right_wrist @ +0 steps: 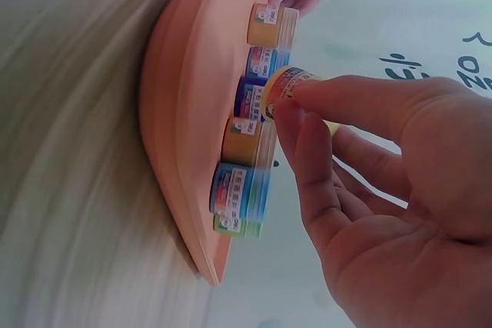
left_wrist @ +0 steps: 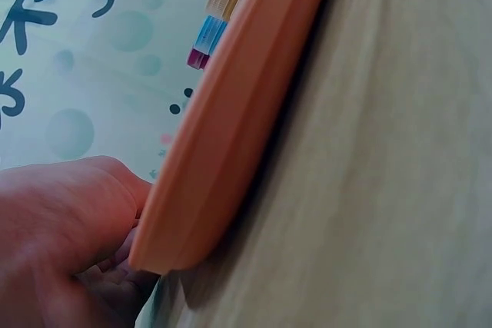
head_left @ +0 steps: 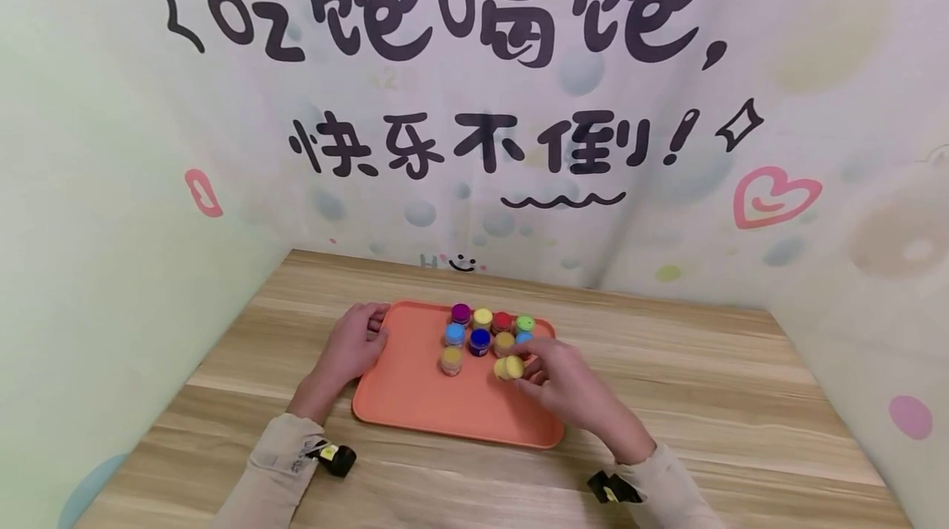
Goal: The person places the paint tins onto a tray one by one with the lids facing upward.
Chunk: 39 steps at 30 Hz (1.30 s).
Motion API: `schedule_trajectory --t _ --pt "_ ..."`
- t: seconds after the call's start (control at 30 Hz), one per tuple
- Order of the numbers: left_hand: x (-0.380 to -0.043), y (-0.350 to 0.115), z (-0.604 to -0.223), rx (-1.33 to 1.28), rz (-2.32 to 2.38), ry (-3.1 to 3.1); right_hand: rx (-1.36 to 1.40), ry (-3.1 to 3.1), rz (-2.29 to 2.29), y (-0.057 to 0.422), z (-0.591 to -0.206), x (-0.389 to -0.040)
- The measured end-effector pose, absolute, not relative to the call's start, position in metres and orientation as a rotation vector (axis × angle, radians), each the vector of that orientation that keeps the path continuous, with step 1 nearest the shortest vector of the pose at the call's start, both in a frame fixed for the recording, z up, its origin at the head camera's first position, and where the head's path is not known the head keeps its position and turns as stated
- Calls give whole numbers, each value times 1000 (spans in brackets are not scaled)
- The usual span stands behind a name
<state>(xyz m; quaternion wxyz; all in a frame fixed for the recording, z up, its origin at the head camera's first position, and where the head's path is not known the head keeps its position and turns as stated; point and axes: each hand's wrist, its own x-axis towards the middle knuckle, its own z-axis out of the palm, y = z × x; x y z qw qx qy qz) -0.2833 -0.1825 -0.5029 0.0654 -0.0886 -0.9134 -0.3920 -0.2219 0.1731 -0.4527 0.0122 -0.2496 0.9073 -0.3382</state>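
My right hand (head_left: pixel 567 385) pinches a small yellow-lidded jar (head_left: pixel 507 368) with a printed label between thumb and fingertips. It is tilted on its side above the right half of an orange tray (head_left: pixel 423 405). At the tray's left edge, my left hand (head_left: pixel 356 341) holds the rim, fingers at the far left corner. Lidded jars stand upright on the tray: a purple one (head_left: pixel 460 313), a yellow one (head_left: pixel 483 317), a red one (head_left: pixel 502 322) and a green one (head_left: pixel 525 323) at the back. Before them stand a light blue jar (head_left: pixel 455 335), a dark blue jar (head_left: pixel 479 340) and a tan jar (head_left: pixel 504 343).
Nearer the front, another tan jar (head_left: pixel 451 361) stands alone; a second blue jar (head_left: pixel 524 338) is partly hidden behind my right hand. The tray lies on a wood-grain table (head_left: pixel 667 397), with a printed wall cloth (head_left: pixel 460 208) behind it.
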Motion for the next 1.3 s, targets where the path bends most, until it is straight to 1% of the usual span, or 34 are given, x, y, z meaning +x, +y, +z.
schedule_trajectory --t 0.4,0.73,1.3 --pt "-283 -182 -501 -258 -1211 -2765 -795 2838 -999 154 -458 -230" --pt "-283 -183 -501 -253 -1193 -2768 -831 2770 -1058 140 -467 -238" --pt "-283 -182 -501 -247 -1191 -2780 -795 2780 -1076 139 -465 -236"
